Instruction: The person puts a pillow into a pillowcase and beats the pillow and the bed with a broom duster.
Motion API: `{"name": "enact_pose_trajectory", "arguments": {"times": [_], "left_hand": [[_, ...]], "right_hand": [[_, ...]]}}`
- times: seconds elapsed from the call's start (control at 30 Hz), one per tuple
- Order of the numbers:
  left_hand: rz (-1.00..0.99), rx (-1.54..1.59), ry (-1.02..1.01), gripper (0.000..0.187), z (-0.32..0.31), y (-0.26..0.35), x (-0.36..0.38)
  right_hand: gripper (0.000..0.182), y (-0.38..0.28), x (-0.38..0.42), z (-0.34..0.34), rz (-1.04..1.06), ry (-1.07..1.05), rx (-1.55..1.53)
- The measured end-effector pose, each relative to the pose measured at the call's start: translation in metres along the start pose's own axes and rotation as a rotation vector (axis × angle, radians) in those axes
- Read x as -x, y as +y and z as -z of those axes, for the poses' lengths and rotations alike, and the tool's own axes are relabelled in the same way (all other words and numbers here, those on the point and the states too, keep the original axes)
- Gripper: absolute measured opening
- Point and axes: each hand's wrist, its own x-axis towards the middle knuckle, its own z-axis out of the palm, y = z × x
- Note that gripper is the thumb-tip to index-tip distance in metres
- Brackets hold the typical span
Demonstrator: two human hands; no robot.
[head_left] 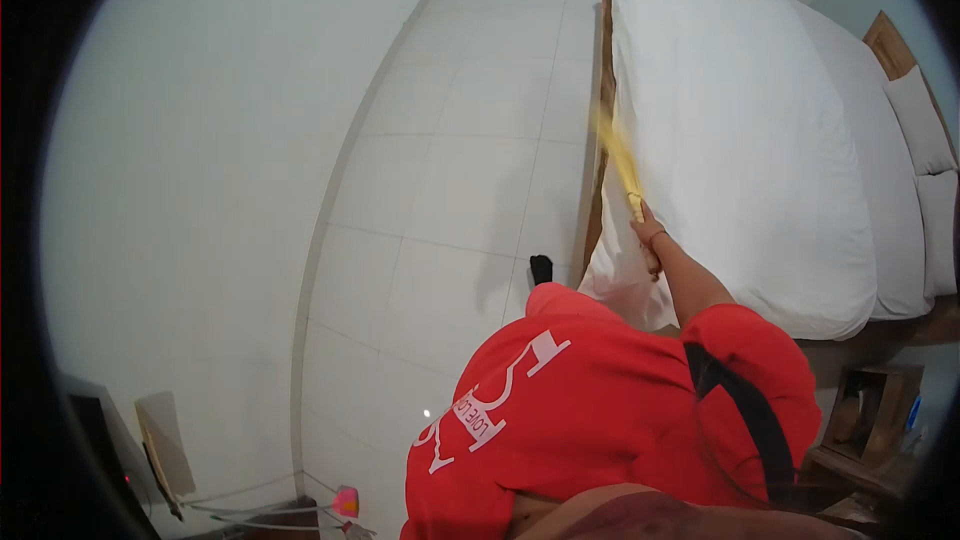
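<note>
My right hand (648,227), with a thin band at the wrist, is closed around the bound end of a yellow hand broom (625,165). The broom points away from me along the near side of the bed, and its far end is blurred by motion. Under it lies a white bedsheet (730,140), which hangs in loose folds over the bed's side close to my hand. A small brownish shape shows just below my wrist; I cannot make out what it is. My left hand does not show; the red shirt fills the lower middle.
The wooden bed frame (606,50) edges the mattress. Pillows (920,125) lie at the right. Pale floor tiles (480,180) run between bed and wall. A wooden nightstand (868,415) is at lower right. Cables and a pink object (346,502) are at lower left.
</note>
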Motion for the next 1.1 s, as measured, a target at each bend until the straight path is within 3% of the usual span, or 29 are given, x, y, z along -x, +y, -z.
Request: {"name": "enact_pose_trajectory", "arguments": {"times": [0.07,0.17,0.27,0.3,0.33,0.4,0.5,0.57,0.7,0.8,0.87,0.93,1.1], "left_hand": [[0.002,-0.035,-0.022,0.049,0.021,0.014,-0.024],[-0.011,-0.114,-0.075,0.049,0.052,0.043,-0.069],[-0.064,-0.205,-0.116,0.048,0.096,0.094,-0.134],[-0.092,-0.230,-0.127,0.048,0.114,0.115,-0.154],[-0.128,-0.249,-0.136,0.048,0.131,0.138,-0.175],[-0.229,-0.240,-0.137,0.048,0.166,0.181,-0.221],[-0.384,-0.202,-0.016,0.047,0.188,0.294,-0.246],[-0.454,-0.299,0.149,0.051,0.193,0.415,-0.196],[-0.541,-0.176,0.096,0.054,0.185,0.501,-0.241],[-0.468,-0.396,-0.138,0.055,0.183,0.514,-0.269],[-0.403,-0.372,-0.314,0.055,0.193,0.454,-0.349],[-0.460,-0.678,-0.331,0.053,0.205,0.428,-0.393],[-0.346,-0.746,-0.339,0.054,0.259,0.441,-0.436]], "right_hand": [[0.073,-0.016,0.010,0.011,0.026,-0.070,0.030],[0.073,-0.037,0.025,0.023,0.063,0.173,-0.112],[0.073,0.015,-0.066,0.027,0.539,0.627,-0.502],[0.072,0.000,-0.059,0.038,0.354,0.696,-0.429],[0.073,0.005,-0.074,0.044,0.343,0.768,-0.536],[0.077,-0.021,-0.055,0.048,-0.108,0.614,-0.697],[0.080,0.060,-0.101,0.065,-0.147,0.748,-0.424],[0.080,0.053,-0.088,0.069,-0.240,0.751,-0.331],[0.079,0.027,-0.068,0.073,-0.336,0.699,-0.364],[0.079,0.018,-0.067,0.072,-0.328,0.738,-0.394],[0.079,-0.016,-0.052,0.076,-0.370,0.725,-0.391],[0.080,0.003,-0.060,0.071,-0.372,0.750,-0.318],[0.077,-0.036,-0.057,0.067,-0.565,0.839,-0.099]]}}
